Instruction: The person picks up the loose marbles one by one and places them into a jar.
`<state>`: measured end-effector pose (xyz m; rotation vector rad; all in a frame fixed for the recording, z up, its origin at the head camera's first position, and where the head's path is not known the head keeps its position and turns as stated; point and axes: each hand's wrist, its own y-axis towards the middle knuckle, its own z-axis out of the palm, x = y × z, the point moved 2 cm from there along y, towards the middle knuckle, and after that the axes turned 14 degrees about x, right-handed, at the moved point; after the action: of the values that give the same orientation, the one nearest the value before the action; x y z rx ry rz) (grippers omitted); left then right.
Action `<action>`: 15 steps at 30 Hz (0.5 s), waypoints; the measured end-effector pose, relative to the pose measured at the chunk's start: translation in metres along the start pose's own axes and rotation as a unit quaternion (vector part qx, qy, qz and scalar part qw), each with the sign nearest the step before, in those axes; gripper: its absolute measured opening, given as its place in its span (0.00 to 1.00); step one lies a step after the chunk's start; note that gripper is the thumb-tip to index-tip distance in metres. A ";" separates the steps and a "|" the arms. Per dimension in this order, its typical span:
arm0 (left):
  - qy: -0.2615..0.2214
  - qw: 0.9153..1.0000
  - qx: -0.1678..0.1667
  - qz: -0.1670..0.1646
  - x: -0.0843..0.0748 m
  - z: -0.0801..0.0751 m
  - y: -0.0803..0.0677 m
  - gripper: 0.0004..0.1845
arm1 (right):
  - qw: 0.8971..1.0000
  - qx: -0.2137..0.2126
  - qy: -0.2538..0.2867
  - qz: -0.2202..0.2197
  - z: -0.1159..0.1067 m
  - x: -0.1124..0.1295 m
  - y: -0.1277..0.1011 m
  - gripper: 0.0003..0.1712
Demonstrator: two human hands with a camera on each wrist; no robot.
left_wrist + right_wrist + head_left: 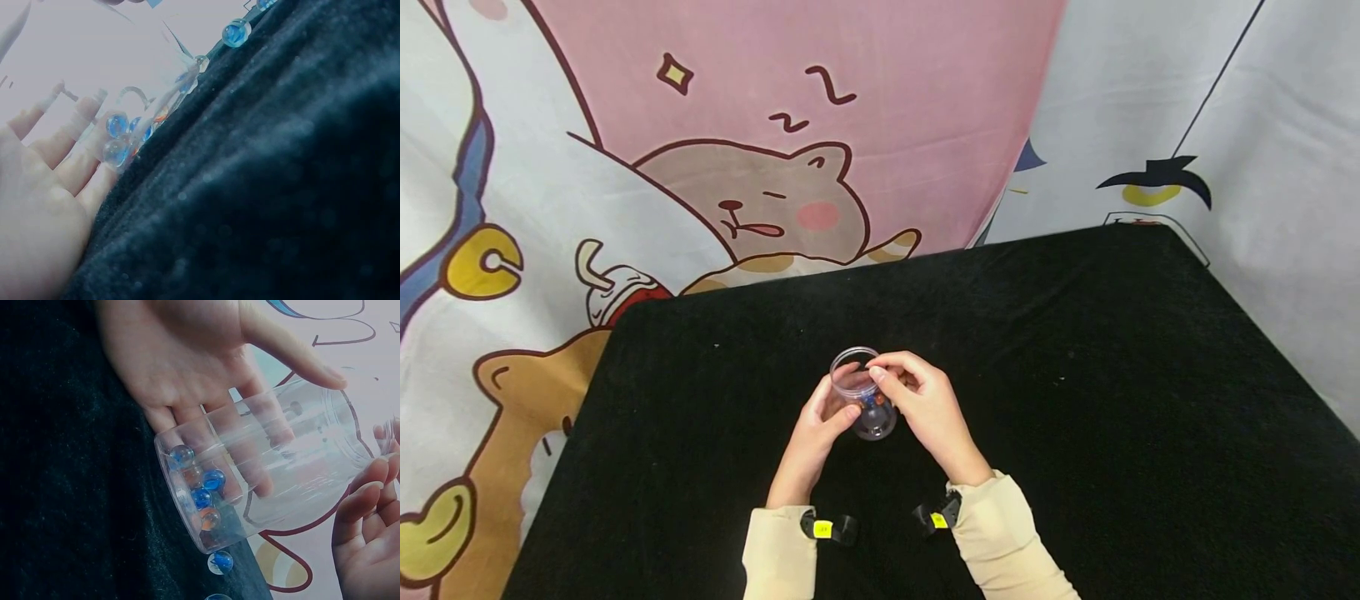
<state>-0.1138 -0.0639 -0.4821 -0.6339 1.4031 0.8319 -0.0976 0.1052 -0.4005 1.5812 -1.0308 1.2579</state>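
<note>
A clear plastic jar (874, 427) is tilted just over the black cloth. My left hand (812, 425) grips its side, the thumb in front and the fingers spread behind the wall. At the mouth, my right hand (928, 400) pinches the rim between thumb and fingertips; whether it also holds something small cannot be told. Blue and orange marbles (201, 498) lie at the jar's bottom in the right wrist view. A clear-and-blue marble (220, 562) shows outside, beside the base. The left wrist view shows my left palm (44, 206) and another blue marble (236, 32) beyond the jar.
Black cloth (1112, 400) covers the table around the hands. Behind it hangs a printed cartoon curtain (955, 125). Both wrists carry strapped black cameras with yellow labels (823, 529).
</note>
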 end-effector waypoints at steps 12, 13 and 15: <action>-0.002 1.000 0.001 -0.010 -0.009 0.003 0.000 0.25 | 1.000 -0.003 -0.006 -0.004 0.000 0.000 0.000 0.10; -0.003 1.000 0.002 -0.010 -0.012 0.004 0.000 0.25 | 1.000 -0.003 -0.007 -0.004 0.000 0.000 0.000 0.10; -0.001 1.000 0.000 -0.013 -0.016 0.006 -0.001 0.25 | 1.000 -0.002 -0.008 -0.004 0.000 0.000 0.000 0.10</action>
<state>-0.1096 -0.0618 -0.4656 -0.6488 1.3913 0.8115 -0.0974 0.1049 -0.4002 1.5926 -1.0349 1.2394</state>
